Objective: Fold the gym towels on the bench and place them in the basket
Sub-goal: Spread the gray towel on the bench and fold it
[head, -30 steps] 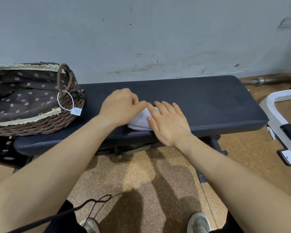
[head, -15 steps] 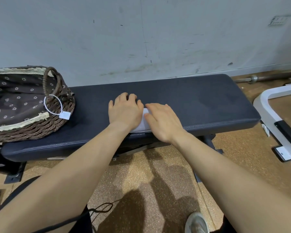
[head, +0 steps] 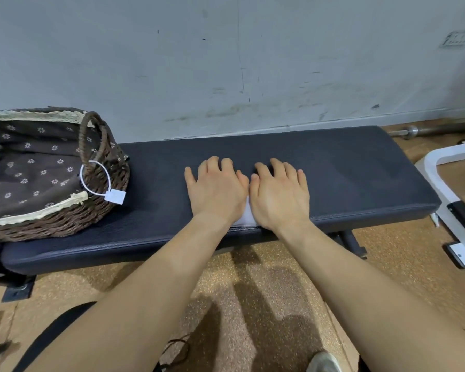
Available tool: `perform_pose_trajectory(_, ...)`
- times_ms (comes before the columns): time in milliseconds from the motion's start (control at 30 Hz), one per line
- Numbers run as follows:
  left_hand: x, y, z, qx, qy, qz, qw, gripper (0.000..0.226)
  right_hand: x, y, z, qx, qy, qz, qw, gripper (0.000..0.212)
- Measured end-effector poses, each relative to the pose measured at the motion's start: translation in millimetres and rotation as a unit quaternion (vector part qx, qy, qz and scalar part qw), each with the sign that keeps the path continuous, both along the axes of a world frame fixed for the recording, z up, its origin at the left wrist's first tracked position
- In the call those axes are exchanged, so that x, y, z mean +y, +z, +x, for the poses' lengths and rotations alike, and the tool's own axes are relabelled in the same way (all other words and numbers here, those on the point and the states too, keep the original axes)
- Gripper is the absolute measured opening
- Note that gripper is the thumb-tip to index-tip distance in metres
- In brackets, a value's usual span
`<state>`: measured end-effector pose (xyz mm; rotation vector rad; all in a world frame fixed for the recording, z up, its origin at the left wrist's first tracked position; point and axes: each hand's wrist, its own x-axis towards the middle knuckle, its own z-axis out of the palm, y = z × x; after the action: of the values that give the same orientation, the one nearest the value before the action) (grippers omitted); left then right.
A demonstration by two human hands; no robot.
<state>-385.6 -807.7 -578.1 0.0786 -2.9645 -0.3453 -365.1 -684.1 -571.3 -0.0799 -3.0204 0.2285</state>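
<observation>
Left grip (head: 215, 189) uncurled, flat beside right grip (head: 279, 196), both wide, pressing towel (head: 246, 217) on bench (head: 346, 170)

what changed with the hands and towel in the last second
The left hand uncurled its fingers and now lies flat on the towel, close beside the right hand. The right hand stayed flat on the towel; the bench and basket are unchanged.

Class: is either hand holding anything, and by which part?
Nothing is gripped. The left hand and right hand lie flat, side by side, pressing the top of the white towel on the bench.
</observation>
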Motion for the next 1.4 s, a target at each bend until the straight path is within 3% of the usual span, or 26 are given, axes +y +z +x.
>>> perform_pose_trajectory(133,0.8,0.6,-0.4,-0.007,-0.002,-0.006,1.000,0.044,-1.1,-2.0,-4.5,-0.009,0.005,0.011,1.000,0.048)
perform_pose_trajectory(433,-2.8,-1.4,-3.8,-0.002,0.000,0.057,0.998,0.044,5.8,0.0,-9.4,-0.017,0.032,-0.061,0.997,0.047)
perform_pose_trajectory(833,1.5,8.4,-2.1,-0.017,0.008,0.013,1.000,0.042,5.7,5.4,-7.6,-0.052,0.029,-0.074,0.996,0.050)
perform_pose_trajectory(1033,-4.1,21.9,-9.3,-0.115,-0.019,0.044,0.992,0.045,20.5,5.5,-13.1,-0.069,0.030,-0.230,0.970,0.048)
perform_pose_trajectory(1167,12.1,43.4,-7.2,-0.039,-0.052,-0.105,0.992,0.041,29.1,3.0,-8.4,-0.056,0.026,-0.308,0.949,0.040)
perform_pose_trajectory(1233,28.4,50.5,-7.0,-0.015,-0.062,-0.081,0.995,0.042,27.8,1.5,-6.5,-0.030,0.015,-0.317,0.948,0.039)
perform_pose_trajectory(1300,37.3,44.6,-6.6,-0.050,-0.058,-0.040,0.996,0.047,27.1,1.9,-4.5,-0.008,-0.012,-0.338,0.941,0.037)
perform_pose_trajectory(1400,32.9,22.5,-1.8,-0.083,-0.046,-0.048,0.994,0.049,33.0,8.0,-7.8,-0.021,-0.038,-0.392,0.919,0.035)
